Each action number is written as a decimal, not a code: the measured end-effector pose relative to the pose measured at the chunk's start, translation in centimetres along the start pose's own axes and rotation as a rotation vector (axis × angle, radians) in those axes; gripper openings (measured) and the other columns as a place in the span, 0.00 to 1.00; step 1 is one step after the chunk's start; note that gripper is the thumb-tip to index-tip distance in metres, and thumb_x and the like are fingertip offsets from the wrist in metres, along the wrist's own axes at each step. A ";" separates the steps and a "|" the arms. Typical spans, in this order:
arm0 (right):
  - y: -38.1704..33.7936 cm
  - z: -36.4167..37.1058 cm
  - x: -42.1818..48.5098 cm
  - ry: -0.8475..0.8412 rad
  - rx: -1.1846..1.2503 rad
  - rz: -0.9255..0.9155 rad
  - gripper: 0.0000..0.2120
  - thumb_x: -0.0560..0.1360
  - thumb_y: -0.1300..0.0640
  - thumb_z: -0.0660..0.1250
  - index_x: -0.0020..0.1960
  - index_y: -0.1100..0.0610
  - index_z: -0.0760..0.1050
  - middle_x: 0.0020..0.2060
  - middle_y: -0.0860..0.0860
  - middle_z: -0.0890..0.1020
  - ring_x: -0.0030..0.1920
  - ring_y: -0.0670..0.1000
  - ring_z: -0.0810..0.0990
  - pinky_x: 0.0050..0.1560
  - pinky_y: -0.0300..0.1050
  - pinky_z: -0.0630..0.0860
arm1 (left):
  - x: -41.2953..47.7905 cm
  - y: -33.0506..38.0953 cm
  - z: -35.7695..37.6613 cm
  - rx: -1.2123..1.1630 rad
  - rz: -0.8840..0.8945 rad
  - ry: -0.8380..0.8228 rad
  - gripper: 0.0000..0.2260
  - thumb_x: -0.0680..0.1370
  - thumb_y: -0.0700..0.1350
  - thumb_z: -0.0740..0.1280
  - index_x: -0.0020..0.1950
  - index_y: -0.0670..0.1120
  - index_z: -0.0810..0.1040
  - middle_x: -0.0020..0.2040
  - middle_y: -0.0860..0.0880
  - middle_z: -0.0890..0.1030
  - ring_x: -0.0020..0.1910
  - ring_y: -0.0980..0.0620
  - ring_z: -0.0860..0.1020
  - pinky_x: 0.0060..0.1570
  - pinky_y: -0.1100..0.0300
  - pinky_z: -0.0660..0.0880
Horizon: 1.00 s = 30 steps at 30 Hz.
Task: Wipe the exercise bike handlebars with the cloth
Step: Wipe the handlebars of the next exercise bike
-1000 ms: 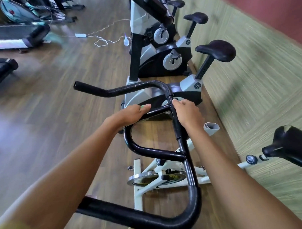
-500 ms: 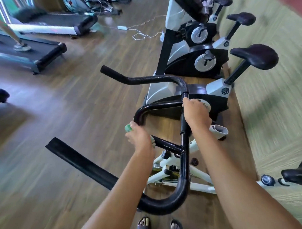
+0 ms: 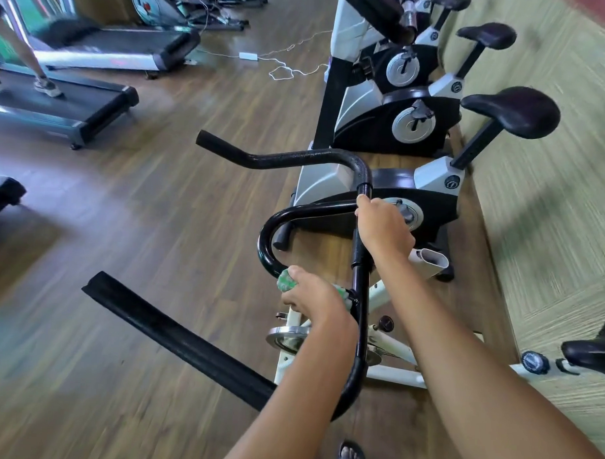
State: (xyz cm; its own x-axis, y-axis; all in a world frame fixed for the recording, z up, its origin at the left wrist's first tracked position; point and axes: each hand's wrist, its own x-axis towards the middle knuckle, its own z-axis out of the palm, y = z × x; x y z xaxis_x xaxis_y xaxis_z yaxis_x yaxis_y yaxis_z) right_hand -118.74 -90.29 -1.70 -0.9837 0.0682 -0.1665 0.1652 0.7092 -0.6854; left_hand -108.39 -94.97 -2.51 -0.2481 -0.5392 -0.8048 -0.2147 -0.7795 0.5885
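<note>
Closest in, a sandal on the floor, planted right below the near bend of the handlebars and close to the white frame. Risks a stubbed toe on a lean forward.

Up a little, the left hand: curled tight round the green cloth, pressing it onto the inner loop of the handlebars, just beside the upright bar. Shows only two green ends, one at each side of the fist; hard to tell the amount trapped between palm and metal. Could bunch up and leave bare skin rubbing the bar, or jam at the joint and miss the corner there. Could also drop toward the flywheel, seen just below, on a slack grip.

Further out, the right hand: closed round the upright bar at its junction with the loop, apparently steadying. Covers a patch likely left unwiped unless shifted. Might rock the whole bike on a hard push, judging by the light frame.

To the left, the long foam grip and, beyond, the far grip: no cloth on either, easy to skip.

Beyond again, the neighbouring bike, near this one: perhaps little room for knuckles. Farthest, a loose cable across the floor: a trip hazard on stepping round.
</note>
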 end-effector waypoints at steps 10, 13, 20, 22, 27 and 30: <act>0.4 -0.6 -1.9 0.251 0.195 -0.235 0.08 0.79 0.51 0.63 0.53 0.53 0.78 0.53 0.46 0.72 0.56 0.47 0.73 0.64 0.51 0.66 | 0.7 2.0 -4.8 -0.042 0.189 -0.082 0.13 0.84 0.57 0.56 0.62 0.50 0.68 0.54 0.44 0.76 0.48 0.47 0.77 0.50 0.49 0.76; 0.8 -0.2 -4.6 0.284 0.392 -0.442 0.05 0.78 0.58 0.65 0.51 0.55 0.79 0.51 0.48 0.77 0.50 0.39 0.73 0.57 0.37 0.70 | -0.6 4.1 -6.2 -0.099 0.343 -0.180 0.12 0.82 0.57 0.60 0.60 0.52 0.70 0.48 0.48 0.76 0.44 0.51 0.76 0.44 0.54 0.75; 0.4 -0.8 -10.1 0.017 0.617 -0.473 0.05 0.79 0.59 0.68 0.54 0.55 0.79 0.52 0.48 0.81 0.57 0.45 0.79 0.61 0.38 0.73 | -1.3 6.9 -5.3 -0.129 0.057 -0.728 0.18 0.80 0.42 0.64 0.68 0.37 0.74 0.54 0.41 0.82 0.48 0.46 0.82 0.43 0.52 0.82; 0.2 -0.9 -11.1 -0.225 0.831 -0.294 0.09 0.79 0.55 0.68 0.58 0.54 0.79 0.53 0.49 0.83 0.56 0.46 0.82 0.60 0.46 0.78 | -1.4 7.1 -4.9 -0.108 -0.060 -0.836 0.14 0.80 0.43 0.63 0.63 0.38 0.78 0.52 0.40 0.83 0.48 0.44 0.83 0.48 0.50 0.82; 0.2 -1.1 -11.6 -0.648 1.191 -0.031 0.18 0.76 0.56 0.69 0.65 0.57 0.76 0.58 0.54 0.84 0.59 0.52 0.83 0.55 0.43 0.80 | -0.6 7.3 -4.2 0.002 -0.011 -0.940 0.15 0.76 0.40 0.68 0.61 0.36 0.77 0.49 0.39 0.82 0.47 0.43 0.82 0.51 0.49 0.81; 0.8 -1.6 -10.8 -0.698 1.143 0.018 0.16 0.73 0.61 0.70 0.61 0.59 0.78 0.50 0.55 0.85 0.52 0.54 0.84 0.47 0.44 0.81 | 0.1 7.3 -4.1 0.149 0.177 -0.928 0.14 0.75 0.35 0.70 0.60 0.34 0.76 0.48 0.38 0.82 0.45 0.43 0.83 0.47 0.50 0.83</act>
State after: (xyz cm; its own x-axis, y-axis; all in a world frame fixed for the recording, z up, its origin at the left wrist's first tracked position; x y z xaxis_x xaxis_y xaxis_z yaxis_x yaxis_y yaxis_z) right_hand -108.11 -89.29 0.69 -0.7953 -0.5419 -0.2717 0.4815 -0.2925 -0.8262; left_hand -106.05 -102.01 1.41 -0.9249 -0.1278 -0.3580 -0.2039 -0.6280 0.7510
